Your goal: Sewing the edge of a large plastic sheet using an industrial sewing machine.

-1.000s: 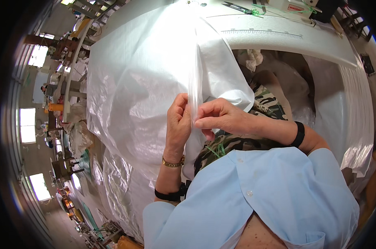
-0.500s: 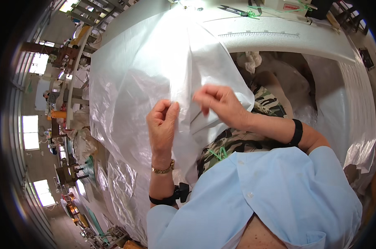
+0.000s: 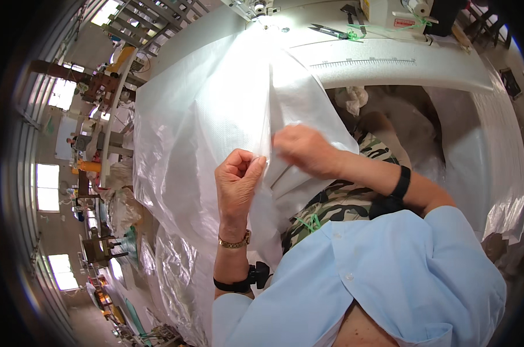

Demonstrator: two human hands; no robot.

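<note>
A large white woven plastic sheet point(image 3: 221, 124) hangs over the front of a pale worktable and drapes toward my lap. A fold runs down its middle from under the sewing machine's needle area point(image 3: 262, 14). My left hand point(image 3: 237, 179) is closed, thumb and forefinger pinching the sheet along that fold. Just right of it, my right hand point(image 3: 309, 151) hovers at the same fold with the fingers curled in and smeared by motion. Whether it grips the sheet does not show.
Thread snips point(image 3: 329, 31) with green thread lie on the table beyond a printed ruler scale point(image 3: 363, 62). A white machine housing point(image 3: 396, 20) stands at the far right. Crumpled clear plastic point(image 3: 181, 277) piles up at left, with glossy sheeting point(image 3: 499, 173) at right.
My left hand keeps its pinch on the sheet and sits slightly lower and further right in view. The right hand, earlier with its fingers loosely bent, is now more curled and blurred.
</note>
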